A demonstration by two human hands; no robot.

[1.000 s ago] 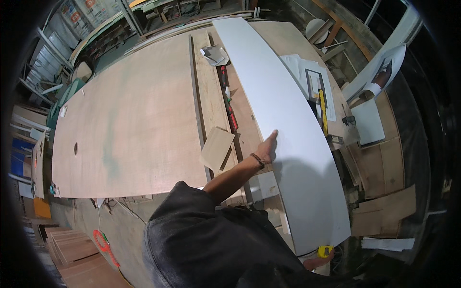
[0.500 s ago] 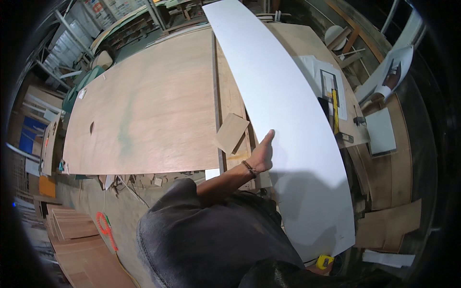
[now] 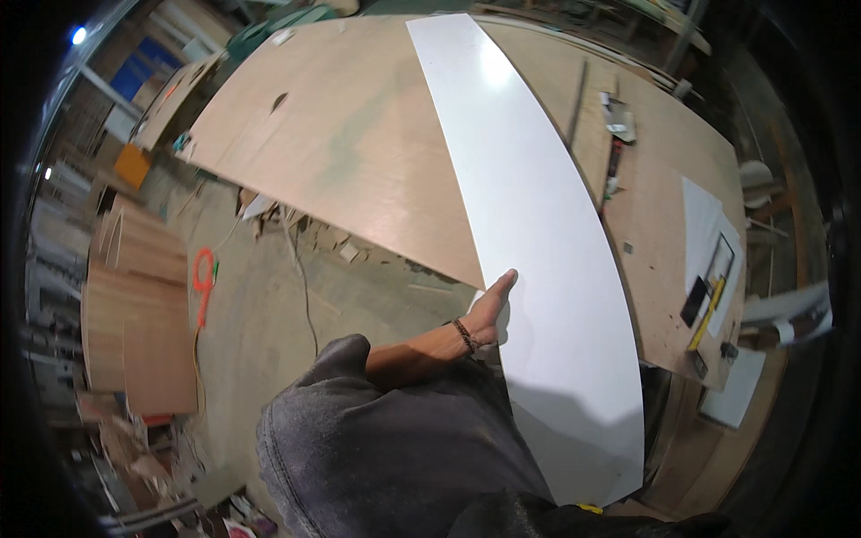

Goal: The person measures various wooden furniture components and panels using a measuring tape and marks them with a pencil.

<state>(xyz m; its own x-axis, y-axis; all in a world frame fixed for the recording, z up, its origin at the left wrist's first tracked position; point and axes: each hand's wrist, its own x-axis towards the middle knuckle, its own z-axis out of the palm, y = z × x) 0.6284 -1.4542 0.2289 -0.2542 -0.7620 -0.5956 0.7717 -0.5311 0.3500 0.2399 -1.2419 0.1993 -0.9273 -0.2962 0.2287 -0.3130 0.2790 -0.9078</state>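
Observation:
A long white panel [image 3: 547,206] with one curved edge runs from near my body out over the plywood-topped table [image 3: 359,170]. My left hand [image 3: 491,314] grips its left edge, thumb on the white face and fingers out of sight beneath. At the panel's near end a sliver of a yellow tape measure [image 3: 589,508] shows beside my dark sleeve. My right hand is hidden there.
On the table's right lie white sheets [image 3: 700,224], a yellow level [image 3: 708,314] and a black piece [image 3: 693,300]. Wood panels [image 3: 134,314] lean at the left, near a coiled orange hose [image 3: 204,269]. Scraps and a cable [image 3: 305,278] lie on the floor.
The view has turned left. The white panel has swung left over the large plywood sheet, with my left hand still on its edge. The tape measure and right fingers have mostly gone from sight.

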